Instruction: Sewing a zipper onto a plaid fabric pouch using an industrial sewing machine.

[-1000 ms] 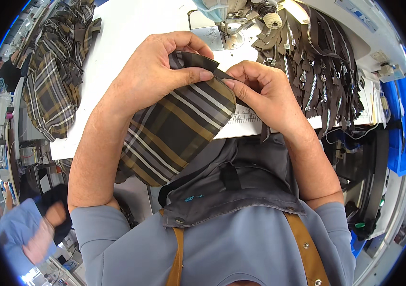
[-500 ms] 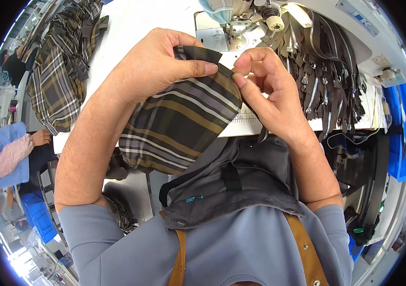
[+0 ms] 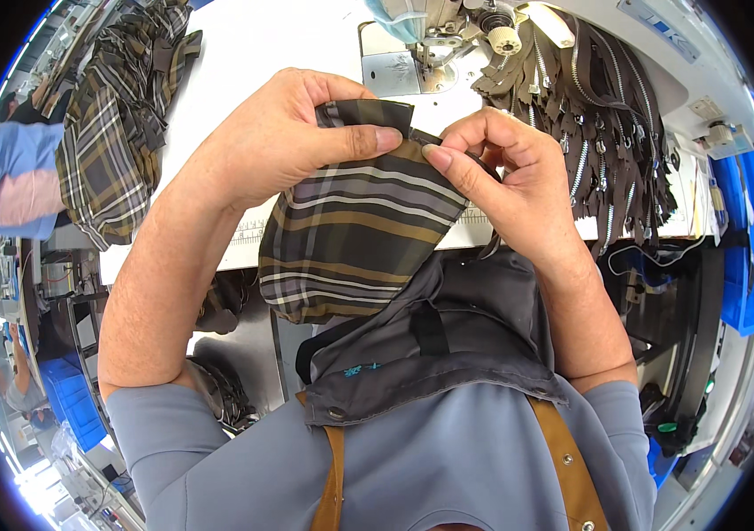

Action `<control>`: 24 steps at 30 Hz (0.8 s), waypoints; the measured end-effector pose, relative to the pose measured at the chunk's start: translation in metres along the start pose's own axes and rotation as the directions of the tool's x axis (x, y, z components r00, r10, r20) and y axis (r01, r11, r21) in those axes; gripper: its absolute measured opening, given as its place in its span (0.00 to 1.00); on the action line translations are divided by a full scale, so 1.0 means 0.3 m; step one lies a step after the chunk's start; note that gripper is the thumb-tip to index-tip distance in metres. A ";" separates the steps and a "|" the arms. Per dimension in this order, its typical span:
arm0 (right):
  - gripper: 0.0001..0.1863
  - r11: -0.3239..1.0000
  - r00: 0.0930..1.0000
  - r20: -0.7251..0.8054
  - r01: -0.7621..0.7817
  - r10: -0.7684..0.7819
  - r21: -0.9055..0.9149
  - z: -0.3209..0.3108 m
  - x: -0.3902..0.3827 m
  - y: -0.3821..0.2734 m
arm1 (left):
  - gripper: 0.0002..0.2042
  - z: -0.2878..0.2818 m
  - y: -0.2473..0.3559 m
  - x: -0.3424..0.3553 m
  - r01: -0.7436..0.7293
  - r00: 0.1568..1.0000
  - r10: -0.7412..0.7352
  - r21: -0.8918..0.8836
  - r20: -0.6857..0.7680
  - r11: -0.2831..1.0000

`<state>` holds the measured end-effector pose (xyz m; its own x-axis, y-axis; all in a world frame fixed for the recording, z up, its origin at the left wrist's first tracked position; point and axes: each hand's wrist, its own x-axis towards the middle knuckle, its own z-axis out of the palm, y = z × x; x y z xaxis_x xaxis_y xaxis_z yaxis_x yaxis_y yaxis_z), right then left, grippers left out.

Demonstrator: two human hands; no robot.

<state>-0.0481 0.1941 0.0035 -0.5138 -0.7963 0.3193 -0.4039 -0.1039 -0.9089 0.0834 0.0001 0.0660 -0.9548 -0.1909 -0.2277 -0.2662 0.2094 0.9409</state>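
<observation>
Left hand [image 3: 293,142] and right hand [image 3: 505,177] both pinched shut on the top edge of a plaid fabric piece [image 3: 355,239], held up over the lap before the white sewing table [image 3: 244,62], with sewing machine [image 3: 434,44] beyond, dark zippers [image 3: 598,133] hanging right, stacked plaid pieces [image 3: 116,133] left.

Upper edge of the plaid fabric piece [image 3: 355,239] hidden under both hands' fingers, sewing machine [image 3: 447,35] cut off at top centre, left-edge person's sleeve [image 3: 10,177] partly cropped.
</observation>
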 end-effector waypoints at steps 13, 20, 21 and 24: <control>0.08 1.000 1.000 -0.003 -0.017 0.017 0.019 0.011 0.006 -0.009 | 0.12 -0.014 -0.005 -0.009 -0.026 1.000 0.025 0.034 0.016 0.999; 0.08 0.999 1.000 0.010 -0.020 0.020 0.046 0.011 0.010 -0.007 | 0.10 -0.015 -0.014 -0.008 -0.024 1.000 0.026 0.096 -0.013 0.995; 0.08 0.998 1.000 0.013 -0.025 0.024 0.057 0.011 0.011 -0.007 | 0.10 -0.016 -0.013 -0.008 0.010 1.000 -0.009 0.105 -0.005 0.994; 0.08 0.997 0.999 0.018 -0.047 0.046 0.065 0.009 0.010 -0.007 | 0.10 -0.016 -0.011 -0.006 0.005 1.000 -0.005 0.094 0.000 0.996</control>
<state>-0.0466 0.1903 0.0058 -0.5177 -0.8111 0.2723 -0.3290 -0.1051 -0.9385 0.0867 -0.0049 0.0645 -0.9535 -0.1918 -0.2324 -0.2822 0.2980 0.9119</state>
